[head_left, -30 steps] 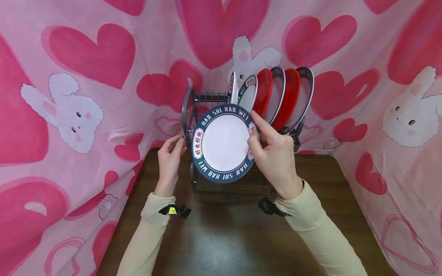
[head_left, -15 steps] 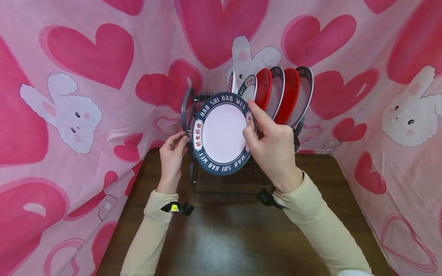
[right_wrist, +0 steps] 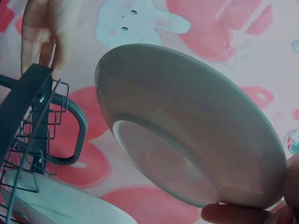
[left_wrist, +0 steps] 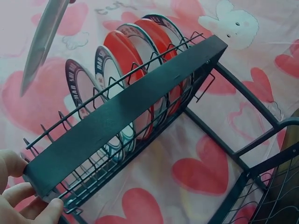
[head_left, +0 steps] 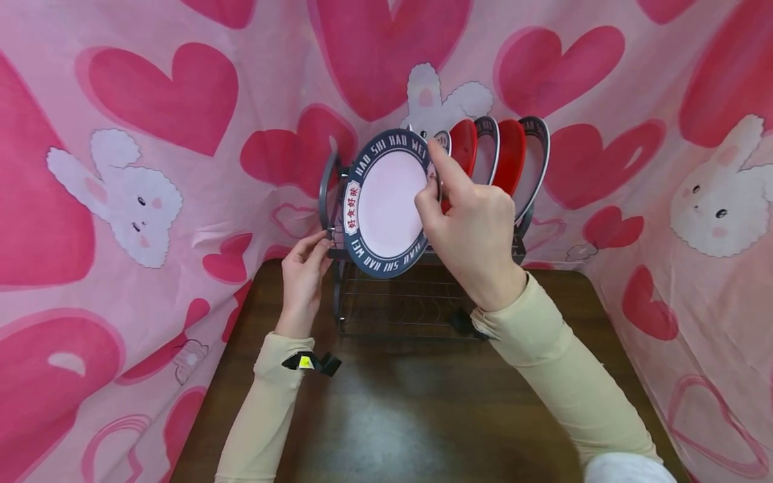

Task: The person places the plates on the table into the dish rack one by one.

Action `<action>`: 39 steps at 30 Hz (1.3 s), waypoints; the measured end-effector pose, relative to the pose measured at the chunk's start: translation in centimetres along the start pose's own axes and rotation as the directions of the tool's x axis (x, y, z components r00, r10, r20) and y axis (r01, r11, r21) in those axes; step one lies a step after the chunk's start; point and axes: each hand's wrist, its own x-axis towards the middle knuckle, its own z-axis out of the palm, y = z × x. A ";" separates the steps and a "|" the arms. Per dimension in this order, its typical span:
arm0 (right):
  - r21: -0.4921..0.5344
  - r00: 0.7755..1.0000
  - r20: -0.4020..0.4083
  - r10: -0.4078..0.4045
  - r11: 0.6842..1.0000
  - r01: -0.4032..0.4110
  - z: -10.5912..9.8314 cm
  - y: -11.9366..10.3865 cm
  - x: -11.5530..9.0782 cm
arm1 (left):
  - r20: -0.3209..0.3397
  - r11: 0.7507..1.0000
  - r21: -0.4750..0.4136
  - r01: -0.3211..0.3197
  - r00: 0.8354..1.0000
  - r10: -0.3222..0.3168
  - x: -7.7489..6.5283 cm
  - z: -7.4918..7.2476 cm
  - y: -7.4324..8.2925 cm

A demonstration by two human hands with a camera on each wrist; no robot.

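My right hand [head_left: 474, 235] pinches the right rim of a white plate [head_left: 389, 204] with a dark lettered border, thumb and forefinger at its edge. The plate hangs tilted in front of the upper tier of a black two-tier dish rack [left_wrist: 126, 105]; its pale underside shows in the right wrist view. At the rack's left front corner, my left hand [head_left: 302, 282] grips the end of the upper bar between thumb and fingers. Red plates [head_left: 510, 161] and dark-rimmed white plates [left_wrist: 77, 79] stand on edge in the upper tier, to the right of the held plate.
The rack's lower wire tier [head_left: 398, 305] sits below, near the brown wooden table [head_left: 386, 416]. A pink cloth [head_left: 253, 80] with hearts and rabbits hangs behind and at both sides. A curved side handle [head_left: 329, 184] rises at the rack's left end.
My right hand has raised the plate away from me toward the upper tier and turned it, so its face looks narrower. The left hand stays at the rack's corner, shifting only slightly.
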 end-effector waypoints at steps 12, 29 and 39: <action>-0.113 0.999 -0.012 -0.030 0.993 0.028 1.1 0.0 2.7 | -0.018 1.000 -0.022 0.010 1.000 -0.011 0.1 0.2 0.0; -0.328 0.972 0.186 0.146 0.941 -0.079 2.7 -0.6 5.9 | -0.008 0.999 -0.019 -0.030 1.000 0.030 -0.2 0.1 0.0; -0.440 0.939 0.287 0.189 0.897 -0.046 4.0 -0.6 7.5 | -0.027 0.999 0.018 -0.029 0.999 0.030 -0.1 0.1 0.0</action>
